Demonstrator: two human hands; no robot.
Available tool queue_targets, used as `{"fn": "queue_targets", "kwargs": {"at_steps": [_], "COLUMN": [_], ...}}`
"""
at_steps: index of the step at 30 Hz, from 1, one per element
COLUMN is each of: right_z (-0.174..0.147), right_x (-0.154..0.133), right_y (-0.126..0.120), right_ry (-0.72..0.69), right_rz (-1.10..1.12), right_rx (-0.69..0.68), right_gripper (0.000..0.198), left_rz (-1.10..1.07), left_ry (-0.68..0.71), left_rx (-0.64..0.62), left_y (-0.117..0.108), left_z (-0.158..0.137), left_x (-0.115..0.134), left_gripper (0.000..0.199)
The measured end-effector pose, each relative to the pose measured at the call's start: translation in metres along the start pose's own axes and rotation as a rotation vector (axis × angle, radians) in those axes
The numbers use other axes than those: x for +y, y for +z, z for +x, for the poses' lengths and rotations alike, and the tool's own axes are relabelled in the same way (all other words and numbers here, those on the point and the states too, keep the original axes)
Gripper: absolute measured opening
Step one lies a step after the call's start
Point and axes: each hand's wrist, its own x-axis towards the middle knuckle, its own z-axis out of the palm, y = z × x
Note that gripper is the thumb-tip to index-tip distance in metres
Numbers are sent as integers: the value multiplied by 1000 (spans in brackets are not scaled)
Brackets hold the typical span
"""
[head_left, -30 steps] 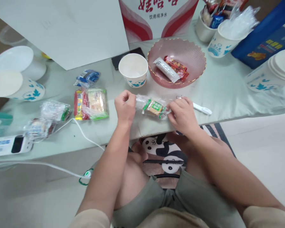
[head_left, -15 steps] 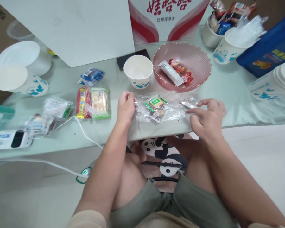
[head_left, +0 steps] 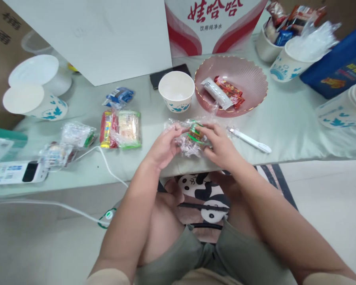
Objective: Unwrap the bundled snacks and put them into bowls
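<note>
Clear plastic wrap (head_left: 191, 148) lies crumpled near the table's front edge, with a small green-labelled snack packet (head_left: 195, 132) in it. My left hand (head_left: 163, 147) pinches the wrap from the left side. On the other side my right hand (head_left: 221, 145) has its fingers curled over the packet and wrap, partly hiding them. A white utility knife (head_left: 250, 141) rests on the cloth to the right, apart from both hands. Just behind the wrap stands a paper cup (head_left: 178, 105). Next to it is a pink gold-rimmed bowl (head_left: 255, 93) holding a white stick packet (head_left: 216, 93) and red packets (head_left: 230, 92).
To the left lie snack packets in plastic (head_left: 129, 128), a blue packet (head_left: 121, 95) and a white cable (head_left: 105, 162). A black phone-like slab (head_left: 156, 82) is behind the cup. Boxes (head_left: 106, 39) close off the back. Stacked cups (head_left: 335, 109) stand at the right.
My right hand has moved left from beside the knife onto the packet. The spread-out plastic is now bunched between my hands. The knife now lies uncovered, and the view has shifted slightly.
</note>
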Motion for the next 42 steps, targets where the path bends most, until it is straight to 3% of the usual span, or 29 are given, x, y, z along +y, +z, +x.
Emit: {"fn": "queue_targets", "kwargs": {"at_steps": [3,8,11,14,20,23,25,28,32,35,38,42], "right_z": [-4,-2,-3,-7,-5,-1,2,3,3,1,0,-4], "right_x": [0,1,2,2,1,-4,-10,-21,-25,-21,-18,-21], "right_y": [0,5,5,2,2,10,15,18,8,-2,-7,-9], "right_ry": [-17,6,1,65,176,273,349,489,627,649,623,664], "right_rz": [27,5,30,129,342,516,800,1242,1498,1587,1640,1694], "right_rx": [-70,53,100,42,35,95,123,160,259,297,326,385], "right_gripper": [80,91,91,88,71,80,78,61,55,49,45,34], "left_rz": [-117,-80,-95,-107,136,180,73,-308,-682,-735,-685,-628], "left_ry": [-13,60,112,115,244,259,219,156,130,139,51,3], "left_rx": [-43,-148,-119,-59,-42,-47,-71,-128,-177,-168,-143,-140], "left_y": [3,13,15,12,6,15,23,30,18,-4,-22,-27], "left_z": [-1,-2,-2,0,6,6,5,2,1,1,-1,-6], "left_x": [6,10,10,10,7,6,6,5,4,5,6,8], "left_gripper": [12,24,33,31,52,57,56,47,31,27,25,26]}}
